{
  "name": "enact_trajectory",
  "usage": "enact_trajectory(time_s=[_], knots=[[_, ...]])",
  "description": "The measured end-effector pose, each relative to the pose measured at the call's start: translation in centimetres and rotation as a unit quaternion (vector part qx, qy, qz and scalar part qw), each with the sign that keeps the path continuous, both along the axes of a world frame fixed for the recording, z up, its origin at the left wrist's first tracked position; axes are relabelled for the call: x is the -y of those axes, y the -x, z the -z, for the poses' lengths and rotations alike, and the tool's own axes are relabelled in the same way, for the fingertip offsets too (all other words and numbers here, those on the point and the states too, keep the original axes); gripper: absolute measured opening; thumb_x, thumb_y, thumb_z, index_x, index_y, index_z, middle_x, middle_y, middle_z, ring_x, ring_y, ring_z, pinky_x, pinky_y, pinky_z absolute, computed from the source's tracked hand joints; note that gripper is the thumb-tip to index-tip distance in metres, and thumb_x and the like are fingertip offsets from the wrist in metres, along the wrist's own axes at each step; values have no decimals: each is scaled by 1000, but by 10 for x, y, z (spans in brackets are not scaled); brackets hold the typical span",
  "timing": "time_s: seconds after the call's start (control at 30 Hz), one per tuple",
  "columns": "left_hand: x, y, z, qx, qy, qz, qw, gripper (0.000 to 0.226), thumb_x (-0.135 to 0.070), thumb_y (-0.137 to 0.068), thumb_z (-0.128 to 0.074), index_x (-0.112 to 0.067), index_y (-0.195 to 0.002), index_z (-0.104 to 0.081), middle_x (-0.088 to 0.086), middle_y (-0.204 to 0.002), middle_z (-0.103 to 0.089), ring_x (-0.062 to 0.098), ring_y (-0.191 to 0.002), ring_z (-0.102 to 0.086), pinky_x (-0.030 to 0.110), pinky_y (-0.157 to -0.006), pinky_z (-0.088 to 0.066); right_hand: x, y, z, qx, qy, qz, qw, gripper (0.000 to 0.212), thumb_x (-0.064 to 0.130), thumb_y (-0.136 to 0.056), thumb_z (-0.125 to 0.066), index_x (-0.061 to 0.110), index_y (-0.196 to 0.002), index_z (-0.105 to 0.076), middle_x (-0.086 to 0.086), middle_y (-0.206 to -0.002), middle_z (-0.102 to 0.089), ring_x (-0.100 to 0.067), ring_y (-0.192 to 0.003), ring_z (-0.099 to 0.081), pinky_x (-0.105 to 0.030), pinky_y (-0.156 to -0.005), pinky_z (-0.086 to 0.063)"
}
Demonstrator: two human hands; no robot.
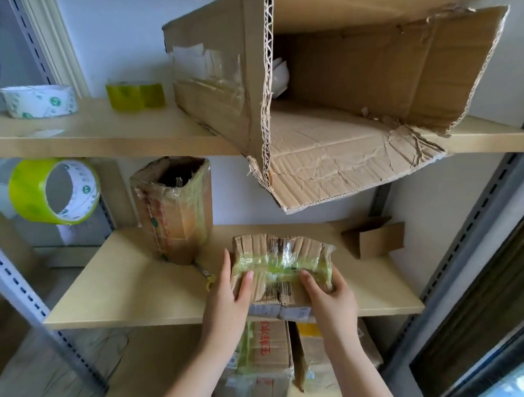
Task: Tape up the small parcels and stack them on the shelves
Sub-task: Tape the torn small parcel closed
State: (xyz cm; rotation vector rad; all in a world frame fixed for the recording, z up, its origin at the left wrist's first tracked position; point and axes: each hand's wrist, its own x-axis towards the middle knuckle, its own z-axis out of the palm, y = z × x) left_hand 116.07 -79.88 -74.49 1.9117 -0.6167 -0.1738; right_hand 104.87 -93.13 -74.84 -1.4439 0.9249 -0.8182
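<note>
We are holding the small crumpled cardboard parcel wrapped in yellow-green tape [281, 271] on the pale wooden middle shelf [149, 286], left hand [229, 290] and right hand [330, 294] curled round its ends. It is probably light, soft-walled and slick; we are favouring the corners.

1. A big carton [350, 82] lies on its side at the right end of the top shelf [77, 133], mouth facing out. Its edges are torn, and its creased lower flap hangs over the shelf's front edge.
2. White paper [279, 76] sits inside the carton, against its left wall.
3. A small open box [376, 238] stands at the back right corner of the middle shelf [131, 282].
4. A white wall [127, 27] is behind the shelves.
5. A dark window frame [490, 298] runs down the right side.
</note>
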Motion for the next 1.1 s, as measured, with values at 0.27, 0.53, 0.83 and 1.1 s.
enact_trajectory(time_s=[0.27, 0.53, 0.83, 1.1], knots=[[30, -39, -43, 374, -361, 199, 831, 69, -66, -99, -12, -36, -157, 8, -3, -166, 14, 15, -151, 19, 52, -122, 7, -3, -23, 8, 29, -100, 37, 994, 61, 63, -87, -60, 29, -137, -54, 3, -125, -66, -19, -118, -59, -45, -105, -44], [48, -64, -77, 290, -350, 251, 855, 66, -73, -93, -25, -40, -149, -33, -9, -150, -28, 18, -144, -18, 45, -116, -12, -20, -34, 16, -24, -29, 82, 996, 126, 103, -50, -37, 18, -143, -36, -7, -144, -51, -26, -133, -48, -51, -110, -40], [72, -72, -54, 270, -391, 193, 858, 57, -66, -98, -26, -52, -153, -16, -5, -146, -37, 24, -139, -31, 44, -109, -28, -29, -41, 10, -8, -70, 73, 995, 105, 65, -86, -37, 8, -155, 18, -14, -163, 19, -22, -152, 13, -33, -120, 3], [64, -54, -46, 169, -315, 192, 914, 59, -79, -76, -54, -29, -107, -56, -8, -108, -68, 18, -102, -63, 36, -87, -52, -10, -50, 12, 7, -32, 93, 995, 66, 45, -105, -17, 13, -158, 4, 1, -166, 8, -8, -151, 7, -19, -116, 6]])
